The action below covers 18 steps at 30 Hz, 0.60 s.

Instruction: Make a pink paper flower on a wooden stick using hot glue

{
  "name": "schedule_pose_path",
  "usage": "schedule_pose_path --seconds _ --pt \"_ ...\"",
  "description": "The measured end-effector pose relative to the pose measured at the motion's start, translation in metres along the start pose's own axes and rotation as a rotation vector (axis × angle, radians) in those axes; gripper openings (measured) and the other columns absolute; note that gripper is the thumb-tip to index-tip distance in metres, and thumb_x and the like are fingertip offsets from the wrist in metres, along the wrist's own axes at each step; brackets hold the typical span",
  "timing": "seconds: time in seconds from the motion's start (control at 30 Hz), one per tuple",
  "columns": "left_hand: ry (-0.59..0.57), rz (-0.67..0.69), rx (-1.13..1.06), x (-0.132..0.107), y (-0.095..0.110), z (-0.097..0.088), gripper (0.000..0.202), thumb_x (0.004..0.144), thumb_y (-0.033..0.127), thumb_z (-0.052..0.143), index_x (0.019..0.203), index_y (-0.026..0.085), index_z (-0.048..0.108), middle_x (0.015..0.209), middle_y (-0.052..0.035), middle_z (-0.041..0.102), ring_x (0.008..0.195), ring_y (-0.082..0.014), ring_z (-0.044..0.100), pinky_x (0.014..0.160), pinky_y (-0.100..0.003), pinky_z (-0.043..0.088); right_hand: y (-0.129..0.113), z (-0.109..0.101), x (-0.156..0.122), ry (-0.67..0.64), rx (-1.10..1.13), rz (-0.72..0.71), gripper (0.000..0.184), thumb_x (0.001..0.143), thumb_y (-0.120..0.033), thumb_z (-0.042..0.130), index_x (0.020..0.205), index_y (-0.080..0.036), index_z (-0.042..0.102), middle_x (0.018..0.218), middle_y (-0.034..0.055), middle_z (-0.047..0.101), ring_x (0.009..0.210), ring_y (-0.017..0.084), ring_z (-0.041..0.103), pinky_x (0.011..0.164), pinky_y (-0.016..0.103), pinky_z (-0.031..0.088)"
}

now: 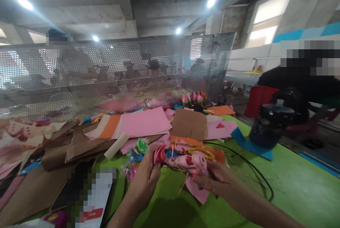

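Near the middle of the green table, my left hand is closed on a pink-red ridged piece of curved layers. My right hand grips a pink roll with a spiral end; a small red glow shows beside the fingers. Between the hands the roll's side looks stained, and whether the two pink items are joined I cannot tell. A loose pink sheet hangs below the roll. Just beyond lie yellow-handled scissors, while a green shiny piece is near my left knuckles.
Pink sheets, brown card and scraps cover the table's far side. Several pink swirled figures stand before a perforated metal screen. A black cable curves rightward. A dark jug sits right, near a seated person. Phones lie left.
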<state>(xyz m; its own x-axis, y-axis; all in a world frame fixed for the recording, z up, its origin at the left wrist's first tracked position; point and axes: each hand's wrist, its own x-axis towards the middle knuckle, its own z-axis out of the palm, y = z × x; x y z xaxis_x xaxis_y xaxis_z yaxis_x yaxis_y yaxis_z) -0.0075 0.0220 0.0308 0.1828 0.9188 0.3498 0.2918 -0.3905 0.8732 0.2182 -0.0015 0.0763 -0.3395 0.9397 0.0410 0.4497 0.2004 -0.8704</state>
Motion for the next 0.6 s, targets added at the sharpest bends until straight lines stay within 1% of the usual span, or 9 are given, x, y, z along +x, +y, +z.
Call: schedule_pose_path --seconds 0.07,0.13,0.2,0.27,0.33,0.4,0.5,0.6 --pt "0.006 -0.009 -0.005 0.000 0.000 0.000 0.035 0.094 0.027 0.040 0.127 0.021 0.049 0.130 -0.0095 0.059 0.121 -0.0253 0.052 0.103 -0.037 0.036 0.002 0.001 0.000 0.016 0.006 0.016 0.037 0.083 -0.057 0.061 0.078 -0.020 0.059 0.071 0.0000 0.054 0.063 0.016 0.048 0.053 0.023 0.039" --pt "0.005 -0.015 -0.007 0.000 -0.001 0.000 0.035 0.094 0.027 0.040 0.127 0.021 0.049 0.130 -0.0098 0.059 0.120 -0.0257 0.053 0.103 -0.038 0.035 0.001 0.002 -0.001 0.007 0.030 0.007 0.036 0.083 -0.056 0.061 0.083 -0.020 0.062 0.076 0.0011 0.057 0.068 0.017 0.051 0.057 0.024 0.042" --pt "0.003 -0.014 -0.007 0.000 -0.002 0.000 0.035 0.094 0.028 0.040 0.128 0.021 0.048 0.130 -0.0104 0.059 0.120 -0.0262 0.053 0.104 -0.039 0.035 -0.002 0.002 -0.001 -0.027 0.061 -0.018 0.036 0.083 -0.056 0.061 0.085 -0.020 0.062 0.079 0.0017 0.058 0.071 0.018 0.051 0.060 0.024 0.043" --pt "0.004 -0.012 -0.004 0.000 -0.002 0.000 0.035 0.094 0.028 0.040 0.127 0.022 0.049 0.130 -0.0102 0.059 0.120 -0.0264 0.052 0.103 -0.039 0.035 -0.005 0.002 -0.001 -0.045 0.080 -0.020 0.037 0.083 -0.057 0.061 0.080 -0.020 0.060 0.076 0.0010 0.056 0.067 0.016 0.049 0.056 0.023 0.042" --pt "0.003 -0.015 -0.002 0.000 -0.001 0.000 0.035 0.094 0.029 0.040 0.127 0.022 0.049 0.129 -0.0097 0.059 0.120 -0.0261 0.052 0.103 -0.039 0.036 -0.004 0.002 -0.002 -0.026 0.093 0.008 0.040 0.081 -0.060 0.061 0.076 -0.021 0.057 0.071 -0.0003 0.053 0.062 0.015 0.045 0.050 0.022 0.038" --pt "0.005 -0.025 -0.011 0.000 0.000 0.000 0.035 0.094 0.030 0.040 0.127 0.022 0.049 0.130 -0.0100 0.059 0.121 -0.0257 0.052 0.103 -0.039 0.036 0.001 0.000 -0.003 0.009 0.103 0.047 0.043 0.080 -0.063 0.061 0.075 -0.021 0.055 0.070 -0.0003 0.052 0.060 0.014 0.045 0.048 0.022 0.038" --pt "0.013 -0.059 -0.047 0.001 0.001 -0.001 0.038 0.094 0.032 0.040 0.129 0.020 0.048 0.132 -0.0109 0.057 0.124 -0.0258 0.050 0.106 -0.039 0.035 0.013 -0.007 -0.009 0.039 0.087 0.100 0.047 0.077 -0.068 0.061 0.075 -0.020 0.057 0.069 0.0010 0.056 0.058 0.014 0.046 0.048 0.023 0.041" --pt "0.011 -0.088 -0.080 0.000 0.002 0.000 0.042 0.094 0.032 0.040 0.133 0.019 0.046 0.139 -0.0101 0.053 0.128 -0.0255 0.047 0.107 -0.037 0.035 0.025 -0.024 -0.017 0.080 0.036 0.125 0.051 0.081 -0.069 0.055 0.074 -0.020 0.064 0.065 0.0033 0.060 0.052 0.014 0.049 0.050 0.026 0.045"
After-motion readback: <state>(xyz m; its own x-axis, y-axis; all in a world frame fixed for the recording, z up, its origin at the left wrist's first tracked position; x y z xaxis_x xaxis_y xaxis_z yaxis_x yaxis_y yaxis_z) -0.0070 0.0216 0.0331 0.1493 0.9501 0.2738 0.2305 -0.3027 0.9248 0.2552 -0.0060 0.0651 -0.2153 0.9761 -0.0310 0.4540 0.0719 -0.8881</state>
